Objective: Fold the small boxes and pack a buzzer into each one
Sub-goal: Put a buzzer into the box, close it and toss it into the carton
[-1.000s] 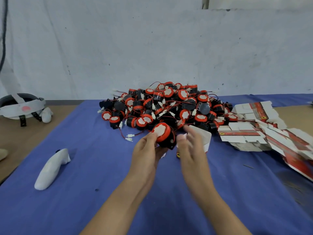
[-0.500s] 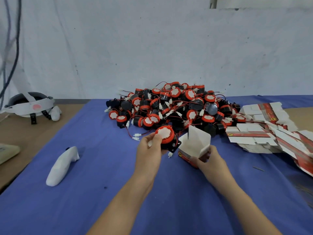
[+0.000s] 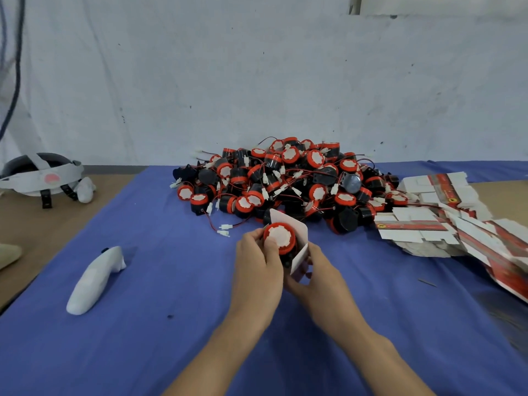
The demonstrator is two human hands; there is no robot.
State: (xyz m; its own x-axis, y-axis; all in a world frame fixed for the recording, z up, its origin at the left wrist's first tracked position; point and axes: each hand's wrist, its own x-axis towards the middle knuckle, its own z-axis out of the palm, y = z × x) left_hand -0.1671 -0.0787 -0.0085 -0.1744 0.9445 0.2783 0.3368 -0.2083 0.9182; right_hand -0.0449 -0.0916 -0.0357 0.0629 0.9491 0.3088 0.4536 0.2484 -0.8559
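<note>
At frame centre, the left hand (image 3: 258,262) holds a red-capped buzzer (image 3: 279,238) against the small box (image 3: 298,252) gripped by the right hand (image 3: 320,277)

Two bare forearms come in from the bottom edge, with no sleeves showing on either. The left hand (image 3: 258,264) and right hand (image 3: 320,277) wear no gloves, rings, watch or wristband. The fingers (image 3: 251,238) are slender, with short nails.
</note>
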